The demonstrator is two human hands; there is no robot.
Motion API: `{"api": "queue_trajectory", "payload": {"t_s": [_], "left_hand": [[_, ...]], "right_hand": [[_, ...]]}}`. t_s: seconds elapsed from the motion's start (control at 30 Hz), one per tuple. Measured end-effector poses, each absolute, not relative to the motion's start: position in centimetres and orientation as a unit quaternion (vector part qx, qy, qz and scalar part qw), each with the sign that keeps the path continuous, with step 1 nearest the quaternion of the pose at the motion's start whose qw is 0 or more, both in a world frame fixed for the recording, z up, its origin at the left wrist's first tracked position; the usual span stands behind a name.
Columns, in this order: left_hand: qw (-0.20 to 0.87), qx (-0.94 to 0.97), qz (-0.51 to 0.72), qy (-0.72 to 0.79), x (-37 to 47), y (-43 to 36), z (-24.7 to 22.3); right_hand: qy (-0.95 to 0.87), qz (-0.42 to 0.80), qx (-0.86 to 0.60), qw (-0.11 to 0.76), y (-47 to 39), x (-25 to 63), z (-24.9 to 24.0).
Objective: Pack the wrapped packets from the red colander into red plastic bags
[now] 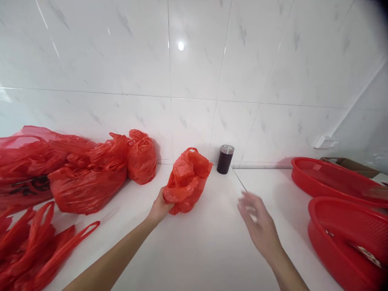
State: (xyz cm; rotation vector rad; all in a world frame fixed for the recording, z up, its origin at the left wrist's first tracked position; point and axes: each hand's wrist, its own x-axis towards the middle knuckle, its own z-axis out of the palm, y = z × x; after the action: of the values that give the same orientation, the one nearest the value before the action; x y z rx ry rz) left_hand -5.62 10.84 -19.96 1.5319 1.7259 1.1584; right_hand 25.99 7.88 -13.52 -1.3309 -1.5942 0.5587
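My left hand (pixel 160 208) grips the near left rim of a red plastic bag (pixel 189 182), thumb and fingers closed on its edge. The bag's mouth gapes upward, with one handle loop standing at the back; its inside is mostly hidden by red film. Off to the right, my right hand (pixel 257 220) hovers above the white table (pixel 194 250), apart from the bag. Its fingers are blurred but spread, with nothing visible between them. Behind the hands, a dark jar with a silver lid (pixel 225 159) stands upright near the wall.
Filled red bags (pixel 87 178) line the left side against the tiled wall, one knotted (pixel 142 157). Loose red bags (pixel 39 254) lie at the near left. Two red plastic baskets (pixel 321 230) stand at right, with a cardboard box (pixel 351 165) behind. Another person's hand (pixel 377 193) shows at the right edge.
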Motion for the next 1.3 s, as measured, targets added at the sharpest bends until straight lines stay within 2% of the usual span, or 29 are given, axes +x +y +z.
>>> {"api": "queue_trajectory", "payload": {"t_s": [0.07, 0.13, 0.27, 0.33, 0.47, 0.57, 0.63, 0.73, 0.87, 0.97, 1.03, 1.17, 1.3], "left_hand": [[0.275, 0.561, 0.454, 0.635, -4.3, 9.2, -20.3], [0.257, 0.546, 0.475, 0.640, -2.8, 8.1, -20.8], [0.272, 0.518, 0.499, 0.639, -0.3, 7.8, -22.4], [0.306, 0.496, 0.513, 0.630, 0.3, 8.7, -22.9], [0.323, 0.457, 0.550, 0.620, 0.8, 12.4, -22.2], [0.338, 0.416, 0.573, 0.620, 0.5, 16.0, -20.7], [0.353, 0.377, 0.587, 0.624, -0.1, 17.5, -19.7], [0.378, 0.334, 0.600, 0.620, -0.6, 16.5, -18.7], [0.435, 0.369, 0.586, 0.575, 2.1, 9.5, -19.1], [0.555, 0.481, 0.515, 0.441, 5.8, 3.8, -19.8], [0.595, 0.507, 0.471, 0.409, 7.1, 1.4, -19.9], [0.580, 0.423, 0.474, 0.510, 5.2, -0.1, -19.0], [0.576, 0.394, 0.485, 0.526, 1.7, -0.7, -17.7]], "right_hand": [[-0.684, 0.217, -0.497, 0.488, 10.7, 23.1, -10.3], [-0.733, 0.227, -0.462, 0.445, 12.8, 20.0, -9.3], [-0.760, 0.284, -0.423, 0.404, 14.7, 16.2, -12.2], [-0.732, 0.285, -0.406, 0.466, 14.8, 16.6, -13.3], [-0.506, 0.246, -0.426, 0.709, 13.4, 21.2, -12.1], [-0.378, 0.243, -0.424, 0.787, 11.5, 25.3, -11.1], [-0.377, 0.268, -0.442, 0.769, 9.7, 27.4, -11.9], [-0.399, 0.303, -0.515, 0.695, 7.0, 29.2, -14.9], [-0.389, 0.373, -0.545, 0.642, 4.3, 27.5, -18.3], [-0.422, 0.455, -0.493, 0.610, 3.0, 24.2, -18.6], [-0.459, 0.472, -0.474, 0.585, 2.5, 22.7, -18.2], [-0.465, 0.425, -0.501, 0.593, 2.7, 24.0, -18.1], [-0.409, 0.449, -0.491, 0.625, 3.0, 27.3, -18.6]]}}
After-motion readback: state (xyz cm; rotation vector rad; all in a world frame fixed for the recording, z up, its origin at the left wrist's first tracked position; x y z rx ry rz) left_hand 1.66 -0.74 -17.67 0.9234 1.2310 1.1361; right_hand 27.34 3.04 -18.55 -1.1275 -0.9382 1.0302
